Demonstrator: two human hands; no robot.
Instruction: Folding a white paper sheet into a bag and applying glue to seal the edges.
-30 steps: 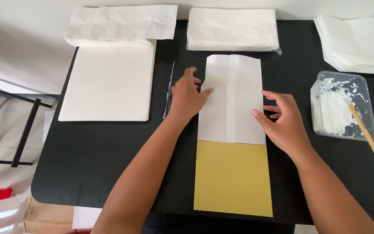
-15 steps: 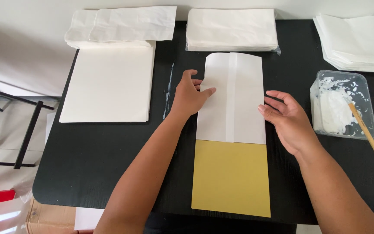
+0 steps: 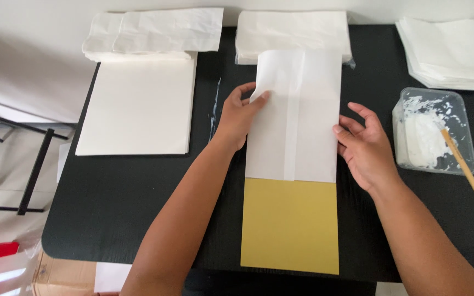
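A folded white paper sheet (image 3: 297,115) lies on a yellow board (image 3: 291,225) in the middle of the black table (image 3: 138,208). My left hand (image 3: 240,115) rests at the sheet's left edge, with fingertips pinching that edge near the top. My right hand (image 3: 366,145) lies at the sheet's right edge, fingers spread and thumb touching the paper. The sheet has a lengthwise overlap seam down its middle.
A stack of flat white sheets (image 3: 138,107) lies at the left, with crumpled white paper (image 3: 154,33) behind it. More white stacks sit at the back centre (image 3: 292,30) and back right (image 3: 448,52). A clear tub of white paste (image 3: 432,131) holds a wooden stick (image 3: 470,178).
My left hand has slid up the sheet's left edge and taken hold of it. My right hand has shifted slightly outward to the right edge.
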